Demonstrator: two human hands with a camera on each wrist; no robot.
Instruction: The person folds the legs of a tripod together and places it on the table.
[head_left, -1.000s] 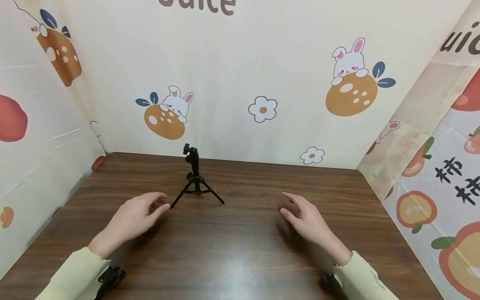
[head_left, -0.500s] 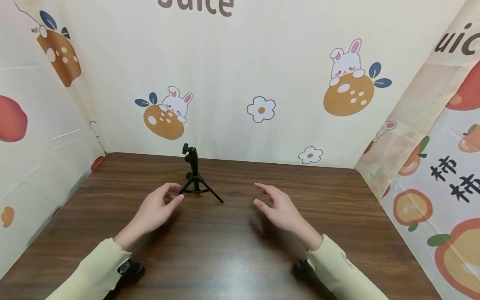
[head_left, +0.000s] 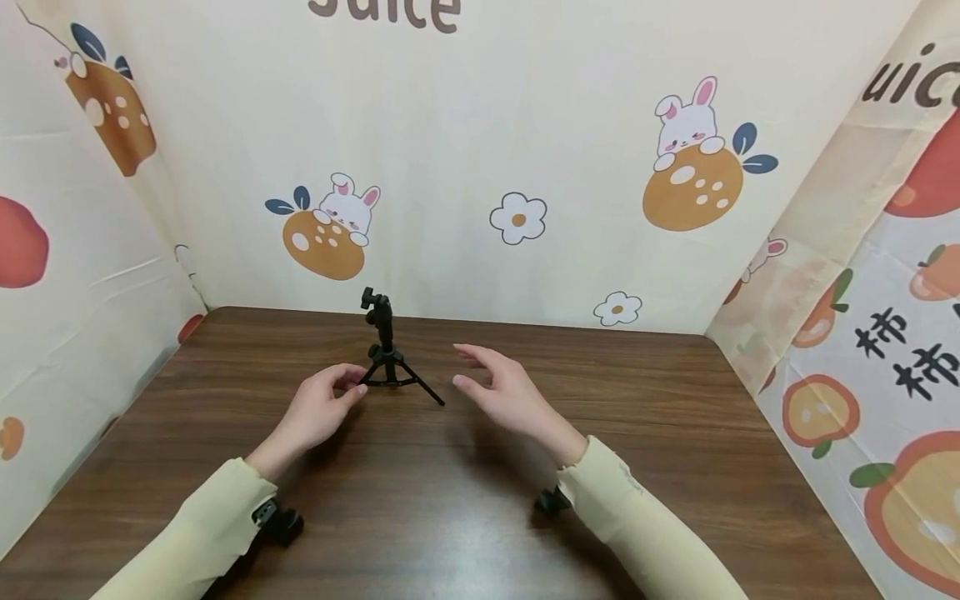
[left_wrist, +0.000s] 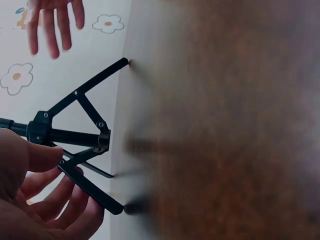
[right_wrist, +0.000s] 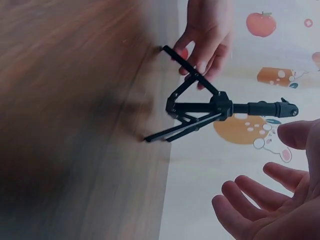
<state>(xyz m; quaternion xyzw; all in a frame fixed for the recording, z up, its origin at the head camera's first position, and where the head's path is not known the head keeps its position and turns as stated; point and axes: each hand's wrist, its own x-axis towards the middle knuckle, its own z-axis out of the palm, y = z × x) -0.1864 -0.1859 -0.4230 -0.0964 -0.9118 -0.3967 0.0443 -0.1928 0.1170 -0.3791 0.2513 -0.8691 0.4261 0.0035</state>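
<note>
Two hands flank a small black tripod (head_left: pixel 384 354) standing upright on a wooden table (head_left: pixel 465 500) | left hand (head_left: pixel 318 408), fingers curled, touches the near leg; grip unclear | right hand (head_left: pixel 504 396) just beside it, fingers spread, holding nothing | cartoon-print backdrop (head_left: pixel 517 125) behind.

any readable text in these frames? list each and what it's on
"uice" (cut off at the frame's top): brown lettering on the back backdrop.
"uic" (cut off at the frame's edge): brown lettering on the right-hand backdrop panel.
"柿", twice, the second partly cut off: dark characters on the same right-hand panel, lower down.
Nothing readable on the tripod, the table or the sleeves.
</note>
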